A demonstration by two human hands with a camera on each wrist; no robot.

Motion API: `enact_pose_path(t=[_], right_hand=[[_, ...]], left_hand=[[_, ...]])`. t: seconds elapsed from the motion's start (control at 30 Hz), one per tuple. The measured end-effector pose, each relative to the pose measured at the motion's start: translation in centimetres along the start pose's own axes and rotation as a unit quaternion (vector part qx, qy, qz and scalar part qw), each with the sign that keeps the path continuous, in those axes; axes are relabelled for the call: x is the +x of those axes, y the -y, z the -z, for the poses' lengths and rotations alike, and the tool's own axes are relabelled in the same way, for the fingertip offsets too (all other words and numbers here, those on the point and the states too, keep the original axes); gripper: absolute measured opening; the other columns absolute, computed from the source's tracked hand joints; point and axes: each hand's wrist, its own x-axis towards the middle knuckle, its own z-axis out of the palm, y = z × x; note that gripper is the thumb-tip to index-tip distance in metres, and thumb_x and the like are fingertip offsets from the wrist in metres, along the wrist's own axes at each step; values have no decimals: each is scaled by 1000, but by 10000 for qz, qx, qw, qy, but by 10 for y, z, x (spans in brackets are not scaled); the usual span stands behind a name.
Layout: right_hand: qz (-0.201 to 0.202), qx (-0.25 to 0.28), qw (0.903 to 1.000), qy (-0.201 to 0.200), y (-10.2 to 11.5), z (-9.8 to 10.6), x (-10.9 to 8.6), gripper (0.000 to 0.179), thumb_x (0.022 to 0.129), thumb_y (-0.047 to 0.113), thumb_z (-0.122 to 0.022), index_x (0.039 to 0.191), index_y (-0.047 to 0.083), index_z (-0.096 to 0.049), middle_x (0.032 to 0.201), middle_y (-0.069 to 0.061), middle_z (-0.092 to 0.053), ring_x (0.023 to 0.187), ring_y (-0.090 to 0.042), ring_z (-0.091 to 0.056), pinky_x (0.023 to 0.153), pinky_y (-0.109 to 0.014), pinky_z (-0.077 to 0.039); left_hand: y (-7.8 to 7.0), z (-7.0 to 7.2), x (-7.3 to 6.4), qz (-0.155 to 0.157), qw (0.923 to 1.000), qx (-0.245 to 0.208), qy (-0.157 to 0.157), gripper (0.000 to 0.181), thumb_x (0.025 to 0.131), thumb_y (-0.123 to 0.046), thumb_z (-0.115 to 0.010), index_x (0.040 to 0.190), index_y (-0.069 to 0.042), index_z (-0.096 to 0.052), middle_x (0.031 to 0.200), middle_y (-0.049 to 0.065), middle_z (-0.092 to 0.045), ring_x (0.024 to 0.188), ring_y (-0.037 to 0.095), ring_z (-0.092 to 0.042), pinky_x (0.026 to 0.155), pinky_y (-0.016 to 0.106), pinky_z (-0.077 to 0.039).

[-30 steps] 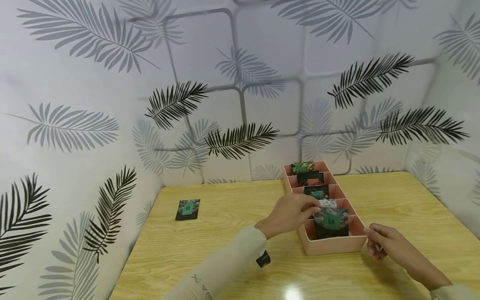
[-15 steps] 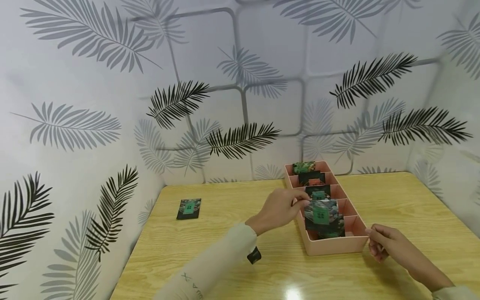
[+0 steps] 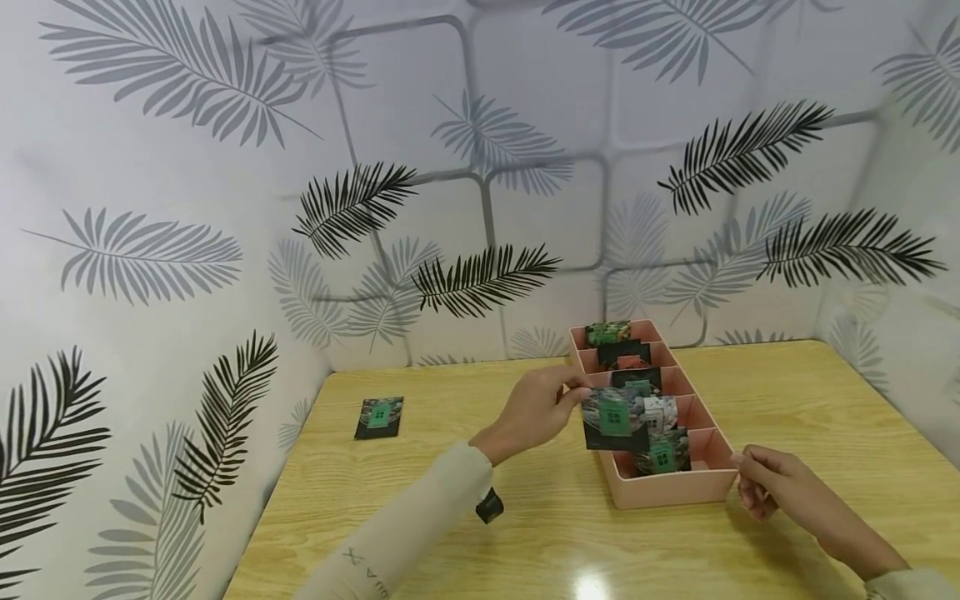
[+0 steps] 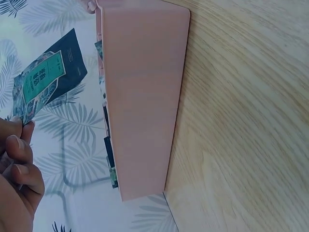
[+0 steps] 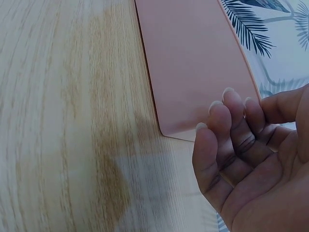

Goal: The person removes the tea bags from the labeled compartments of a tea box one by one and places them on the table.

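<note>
My left hand (image 3: pixel 528 415) pinches a dark sachet with a green label (image 3: pixel 611 421) by its upper left corner. In the head view the sachet hangs over the left edge of a long pink divided box (image 3: pixel 671 493); the left wrist view shows the sachet (image 4: pixel 46 77) apart from the box wall (image 4: pixel 140 96). At the box's near right corner, my right hand (image 3: pixel 787 500) grips the rim between thumb and index finger. The other fingers of that hand (image 5: pixel 256 164) are loosely curled beside the wall. Inside the nearest compartment leans another green-labelled sachet (image 3: pixel 663 454).
Farther compartments hold a whitish packet (image 3: pixel 660 412), a dark green-labelled sachet (image 3: pixel 636 381), a red-labelled sachet (image 3: pixel 626 356) and a green packet (image 3: pixel 607 333). One more sachet (image 3: pixel 378 418) lies flat on the wooden table (image 3: pixel 450 392) at left. A patterned wall stands behind.
My left hand has lifted the sachet out from among those at the box's near end and moved it left, uncovering the whitish packet. My right hand stays at the box corner.
</note>
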Motion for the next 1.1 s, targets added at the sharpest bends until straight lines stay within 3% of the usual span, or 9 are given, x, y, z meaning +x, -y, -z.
enact_pose_path(t=[0.27, 0.73, 1.1], right_hand=[[-38, 45, 10000, 47, -1, 1, -1, 49, 103, 41, -38, 87, -5, -46, 74, -12, -56, 59, -22, -55, 56, -40, -50], [-90, -46, 9999, -52, 2, 1, -2, 49, 102, 41, -40, 88, -5, -49, 74, -12, -57, 60, -22, -56, 57, -39, -51], [-1, -96, 9999, 61, 2, 2, -2, 49, 103, 38, -39, 88, -7, -51, 74, -14, -59, 60, -23, -57, 58, -41, -52]], left_hand=[[9, 9, -7, 190, 9998, -70, 30, 12, 97, -26, -57, 101, -21, -67, 85, -13, -62, 48, 3, -40, 49, 17, -35], [23, 23, -17, 314, 9995, 95, 9, 12, 97, -24, -57, 101, -19, -67, 87, -13, -62, 51, 4, -42, 52, 18, -38], [40, 35, -29, 595, 9981, 144, 56, 11, 97, -23, -57, 101, -20, -67, 89, -11, -64, 52, 6, -42, 53, 21, -38]])
